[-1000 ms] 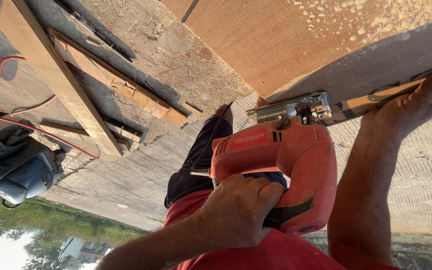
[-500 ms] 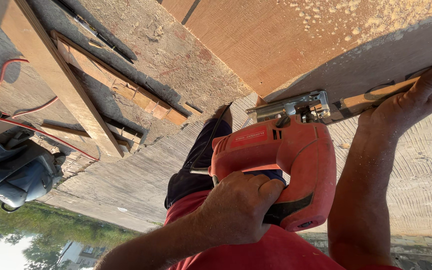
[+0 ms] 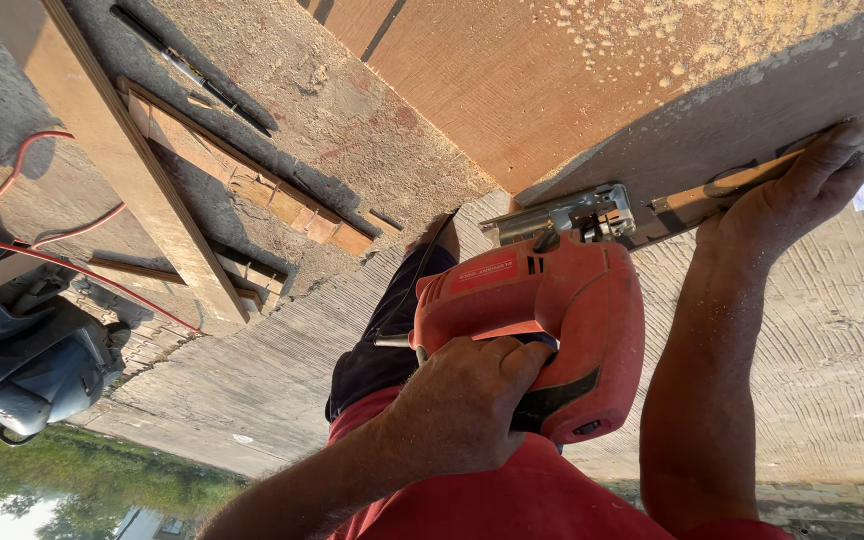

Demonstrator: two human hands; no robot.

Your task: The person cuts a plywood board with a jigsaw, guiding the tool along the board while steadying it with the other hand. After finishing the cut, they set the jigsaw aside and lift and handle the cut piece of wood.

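Note:
My left hand is closed around the handle of a red jigsaw. The saw's metal shoe sits against the edge of a large plywood board dusted with sawdust. My right hand reaches past the saw and grips the board's edge strip, fingers laid over it. My red shirt and a dark trouser leg show below the saw.
Long wooden beams and short planks lie on the rough concrete ground. A red cable runs at the left past a grey-blue machine. Grass lies beyond the slab's edge.
The saw and both hands hold almost the same place; the view has shifted only slightly.

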